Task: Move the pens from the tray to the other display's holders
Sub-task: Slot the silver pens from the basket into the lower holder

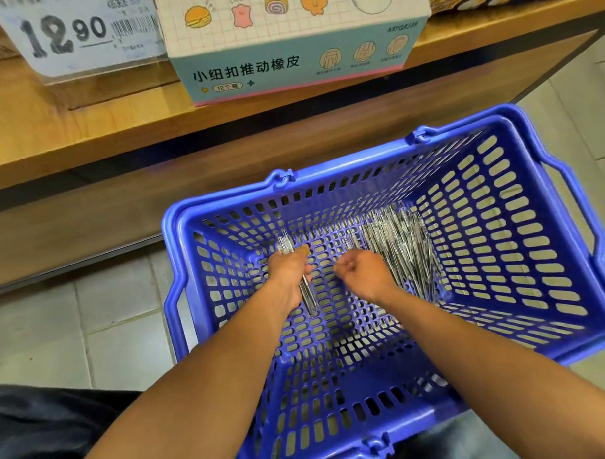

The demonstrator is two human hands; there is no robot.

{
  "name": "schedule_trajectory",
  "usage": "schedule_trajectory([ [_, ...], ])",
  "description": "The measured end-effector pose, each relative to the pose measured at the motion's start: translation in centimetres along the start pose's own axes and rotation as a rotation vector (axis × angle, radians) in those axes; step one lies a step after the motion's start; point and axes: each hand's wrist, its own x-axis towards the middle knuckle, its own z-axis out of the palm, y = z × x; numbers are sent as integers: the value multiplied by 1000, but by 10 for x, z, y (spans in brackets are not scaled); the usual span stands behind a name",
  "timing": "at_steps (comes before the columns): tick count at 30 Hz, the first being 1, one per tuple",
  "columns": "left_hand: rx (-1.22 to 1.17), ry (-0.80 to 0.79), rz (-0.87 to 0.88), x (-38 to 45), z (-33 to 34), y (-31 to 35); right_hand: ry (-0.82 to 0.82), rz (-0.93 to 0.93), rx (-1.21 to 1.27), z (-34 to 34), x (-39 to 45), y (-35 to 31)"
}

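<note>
Two bare forearms reach down and fwd into a blue basket (551,323) on the floor. Left hand (290,269) grips a small bundle of clear pens (306,294), their ends sticking out both sides of the fist, long axis running near-to-far. Right hand (362,272) is loosely curled, holding nothing that I can see, its knuckles just beside the main pile of pens (403,246). That pile lies on the basket floor, right of & slightly beyond the right hand, also lengthwise near-to-far. Right hand is nearer, so a short rightward reach looks like the next pick. Beyond: wooden shelf (85,134), eraser box (288,58), price tag (68,35). No holders in view.
</note>
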Motion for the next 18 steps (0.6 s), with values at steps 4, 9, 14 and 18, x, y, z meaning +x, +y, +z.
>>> schedule_trajectory([
  [4,-2,-29,-22,-4,-2,-1,-2,131,-459,-1,9,19],
  [9,7,-22,-24,-5,-3,-1,99,171,-647,17,13,25],
  [14,15,-21,-21,-4,-5,-3,111,236,-659,16,14,29],
  [18,6,-24,-25,-5,-5,-2,106,237,-656,12,9,22],
])
